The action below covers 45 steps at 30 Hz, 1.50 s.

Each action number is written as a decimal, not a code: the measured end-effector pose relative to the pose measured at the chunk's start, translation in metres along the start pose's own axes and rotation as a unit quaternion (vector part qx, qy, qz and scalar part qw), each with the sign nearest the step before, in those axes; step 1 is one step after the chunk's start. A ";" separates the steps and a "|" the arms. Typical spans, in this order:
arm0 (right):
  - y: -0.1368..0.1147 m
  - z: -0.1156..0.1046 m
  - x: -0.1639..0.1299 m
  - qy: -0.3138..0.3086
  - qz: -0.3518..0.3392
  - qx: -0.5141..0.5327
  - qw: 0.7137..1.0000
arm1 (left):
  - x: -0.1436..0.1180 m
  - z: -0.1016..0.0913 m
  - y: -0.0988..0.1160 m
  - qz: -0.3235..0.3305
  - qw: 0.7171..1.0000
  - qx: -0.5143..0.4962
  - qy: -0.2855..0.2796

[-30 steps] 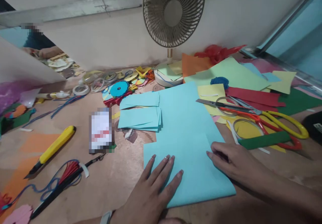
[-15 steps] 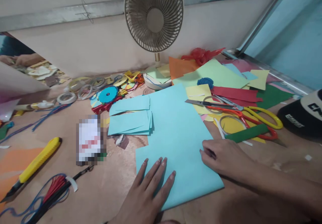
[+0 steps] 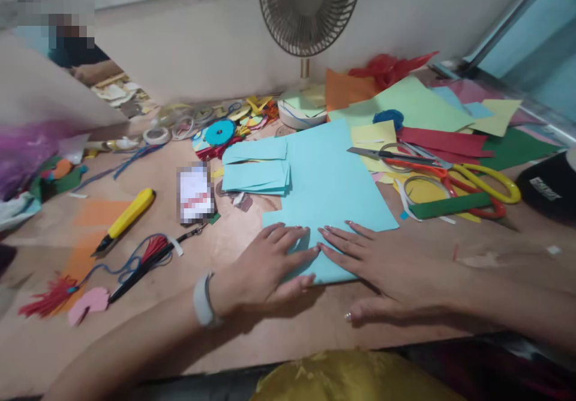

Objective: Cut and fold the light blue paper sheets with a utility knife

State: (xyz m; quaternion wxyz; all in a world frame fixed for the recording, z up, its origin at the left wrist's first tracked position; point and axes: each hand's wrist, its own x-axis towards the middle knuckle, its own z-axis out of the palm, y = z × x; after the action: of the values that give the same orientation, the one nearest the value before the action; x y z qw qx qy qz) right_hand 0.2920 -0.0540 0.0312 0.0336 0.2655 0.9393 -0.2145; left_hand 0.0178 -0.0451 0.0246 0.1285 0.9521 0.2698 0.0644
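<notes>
A large sheet of light blue paper [image 3: 321, 176] lies on the table before me, a notch in its left side. My left hand [image 3: 265, 263] is flat on its front left part, fingers spread. Beside it my right hand [image 3: 378, 263] presses down with fingers stretched out, hiding part of the sheet's front right. The fingertips of both hands nearly meet. A small stack of cut light blue pieces [image 3: 256, 176] overlaps the sheet's left edge. To the right lie yellow-handled scissors [image 3: 488, 182] and orange-handled scissors [image 3: 445, 176].
A yellow cutter knife [image 3: 130, 214] and a black pen-like object [image 3: 139, 273] lie at left. A fan [image 3: 310, 5] stands behind coloured paper sheets [image 3: 405, 107]. Tape rolls [image 3: 156, 135] line the back. A black cap [image 3: 551, 188] sits at right. Another person's arm [image 3: 96, 72] shows at far left.
My right hand has gone from closed at the sheet's right side to flat beside my left. The view has shifted, showing more of the table's front edge.
</notes>
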 end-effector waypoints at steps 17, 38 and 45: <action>-0.014 0.029 -0.004 0.073 -0.026 -0.088 0.993 | 0.025 0.000 -0.037 0.047 0.994 -0.096 0.021; -0.016 0.042 -0.043 0.107 -0.066 -0.117 0.985 | 0.039 0.013 0.049 -0.193 0.971 0.142 -0.006; -0.015 0.050 -0.043 0.115 -0.057 -0.132 0.983 | 0.055 0.038 0.077 -0.223 0.948 0.221 0.041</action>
State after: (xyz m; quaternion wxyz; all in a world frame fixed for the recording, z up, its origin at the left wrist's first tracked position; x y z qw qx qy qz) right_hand 0.3190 -0.1076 -0.0010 -0.0525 0.2278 0.9705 -0.0586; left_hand 0.1097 -0.0871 0.0130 -0.0857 0.8685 0.4882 0.0119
